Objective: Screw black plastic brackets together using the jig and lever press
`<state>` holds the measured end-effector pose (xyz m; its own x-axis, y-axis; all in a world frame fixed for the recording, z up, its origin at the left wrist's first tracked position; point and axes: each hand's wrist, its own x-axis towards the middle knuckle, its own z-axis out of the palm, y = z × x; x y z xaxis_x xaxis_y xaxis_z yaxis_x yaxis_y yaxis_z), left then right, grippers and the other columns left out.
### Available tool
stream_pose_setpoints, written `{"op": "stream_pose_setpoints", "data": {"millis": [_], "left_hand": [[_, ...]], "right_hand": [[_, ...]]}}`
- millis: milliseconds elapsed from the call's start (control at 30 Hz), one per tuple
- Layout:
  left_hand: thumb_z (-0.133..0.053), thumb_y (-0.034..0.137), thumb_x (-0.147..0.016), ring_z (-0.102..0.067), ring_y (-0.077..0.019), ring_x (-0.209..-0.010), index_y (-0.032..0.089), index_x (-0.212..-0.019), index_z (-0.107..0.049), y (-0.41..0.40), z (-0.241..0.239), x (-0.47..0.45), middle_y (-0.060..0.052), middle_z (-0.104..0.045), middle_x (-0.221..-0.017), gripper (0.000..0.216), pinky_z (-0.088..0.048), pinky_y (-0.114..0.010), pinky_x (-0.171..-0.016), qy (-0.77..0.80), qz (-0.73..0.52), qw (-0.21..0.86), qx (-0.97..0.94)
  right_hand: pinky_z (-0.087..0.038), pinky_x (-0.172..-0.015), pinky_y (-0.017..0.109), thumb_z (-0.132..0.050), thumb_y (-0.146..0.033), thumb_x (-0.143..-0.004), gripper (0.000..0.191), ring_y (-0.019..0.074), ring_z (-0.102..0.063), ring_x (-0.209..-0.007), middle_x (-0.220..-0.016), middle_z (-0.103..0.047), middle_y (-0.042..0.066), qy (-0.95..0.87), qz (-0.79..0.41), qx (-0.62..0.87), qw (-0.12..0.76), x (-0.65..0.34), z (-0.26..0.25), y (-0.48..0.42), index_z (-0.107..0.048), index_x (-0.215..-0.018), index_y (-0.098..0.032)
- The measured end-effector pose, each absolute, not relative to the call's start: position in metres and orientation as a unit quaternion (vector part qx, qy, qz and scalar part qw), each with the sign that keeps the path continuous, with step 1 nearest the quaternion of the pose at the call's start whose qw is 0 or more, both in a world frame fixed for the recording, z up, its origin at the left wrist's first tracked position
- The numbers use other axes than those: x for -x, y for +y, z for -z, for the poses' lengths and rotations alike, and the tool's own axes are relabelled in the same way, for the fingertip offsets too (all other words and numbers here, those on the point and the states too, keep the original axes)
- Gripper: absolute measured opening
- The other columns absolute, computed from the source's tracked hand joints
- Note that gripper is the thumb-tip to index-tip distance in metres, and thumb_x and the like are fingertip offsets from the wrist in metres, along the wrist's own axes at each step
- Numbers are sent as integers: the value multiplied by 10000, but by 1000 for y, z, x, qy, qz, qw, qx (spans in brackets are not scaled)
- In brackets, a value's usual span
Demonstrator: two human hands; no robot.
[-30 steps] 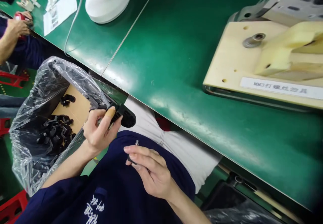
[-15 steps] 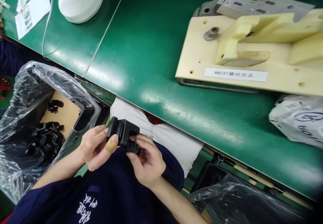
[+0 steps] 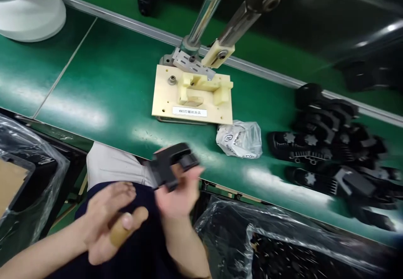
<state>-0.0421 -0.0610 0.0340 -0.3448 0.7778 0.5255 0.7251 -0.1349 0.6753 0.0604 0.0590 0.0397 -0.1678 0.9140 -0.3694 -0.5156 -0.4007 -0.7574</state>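
My right hand [image 3: 176,191] is closed around a black plastic part [image 3: 171,163], held up just in front of the green table's near edge [image 3: 132,138]. My left hand [image 3: 107,224] hangs lower over my lap, fingers loosely curled with nothing in them; its thumb wears a tan finger cot. Beyond the part, a cream fixture board with foam blocks and a white label [image 3: 192,96] lies on the table under a metal press arm [image 3: 204,10].
A small white plastic bag [image 3: 241,138] lies right of the fixture. Several black plastic parts [image 3: 330,144] are piled at the right. Plastic-lined bins stand at the left [image 3: 28,174] and below the table [image 3: 267,245]. A white fan base [image 3: 31,12] sits far left.
The view has swung right and up. The black part passed from both hands to my right hand alone, which raised it toward the table. My left hand let go and dropped away.
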Motion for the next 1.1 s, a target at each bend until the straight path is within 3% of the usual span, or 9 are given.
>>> {"op": "stream_pose_setpoints", "data": {"millis": [67,133,167,267,367,567,833,967,1100], "left_hand": [[-683,61,-744,-678,-176,-756,194,-900,-610,-54,-27,26,-18,-644,-801,218,-643,-334,-636,579,-499,-17,-645],[-608,-6,-765,-672,-189,-802,144,-888,-600,-54,-18,15,-65,-640,-835,194,-637,-354,-668,525,-485,-38,-698],[-579,-19,-778,-668,-195,-814,122,-904,-598,-56,-13,13,-88,-638,-848,190,-631,-359,-668,521,-474,-34,-709],[-522,-25,-809,-665,-205,-819,82,-990,-591,-67,0,12,-133,-642,-861,221,-611,-352,-655,529,-439,-4,-726],[-500,-23,-818,-673,-206,-825,86,-1047,-595,-76,8,15,-139,-661,-880,271,-599,-341,-682,537,-413,8,-735],[-538,-24,-814,-668,-204,-891,58,-1105,-586,-79,15,21,-155,-668,-906,306,-586,-306,-729,575,-403,28,-712],[-462,15,-859,-666,-168,-779,88,-1031,-619,-46,6,8,-113,-690,-862,244,-577,-287,-701,474,-420,28,-774],[-483,25,-849,-670,-203,-800,80,-1025,-622,-17,-6,-1,-129,-679,-855,230,-570,-331,-700,382,-456,11,-803],[-560,-4,-802,-670,-222,-843,75,-1063,-609,-4,-9,17,-143,-678,-887,277,-565,-342,-719,400,-463,-15,-791]], "right_hand": [[-548,-841,424,-613,-652,-781,466,219,-643,-887,-917,-644,55,-340,-611,432,570,-80,-49,116,-650,-963,-225],[-531,-876,434,-724,-570,-722,458,229,-633,-920,-963,-631,56,-512,-380,410,653,-99,-57,174,-642,-999,-215],[-527,-876,456,-764,-567,-677,519,257,-628,-942,-992,-630,73,-602,-265,389,645,-106,-60,200,-635,-1027,-207],[-509,-905,459,-719,-580,-737,503,290,-627,-991,-1027,-660,104,-837,-87,310,443,-117,-64,259,-645,-1069,-209],[-460,-981,464,-561,-577,-871,480,294,-607,-1081,-1110,-665,112,-934,-27,230,271,-110,-61,285,-625,-1169,-207],[-312,-1095,569,-229,-466,-1000,586,332,-339,-1375,-1452,-412,170,-956,41,249,148,-95,-52,272,-344,-1449,-109],[-203,-1176,534,-353,-548,-949,730,331,-169,-1445,-1548,-205,167,-983,-11,186,-8,-83,-71,267,-261,-1473,-47],[-222,-1192,468,-378,-424,-972,575,278,-298,-1409,-1488,-352,164,-970,-16,235,60,-87,-80,249,-414,-1393,-36],[-354,-1117,491,-347,-280,-985,350,213,-660,-997,-1032,-708,64,-852,10,402,335,-136,-77,205,-672,-1057,-172]]}}
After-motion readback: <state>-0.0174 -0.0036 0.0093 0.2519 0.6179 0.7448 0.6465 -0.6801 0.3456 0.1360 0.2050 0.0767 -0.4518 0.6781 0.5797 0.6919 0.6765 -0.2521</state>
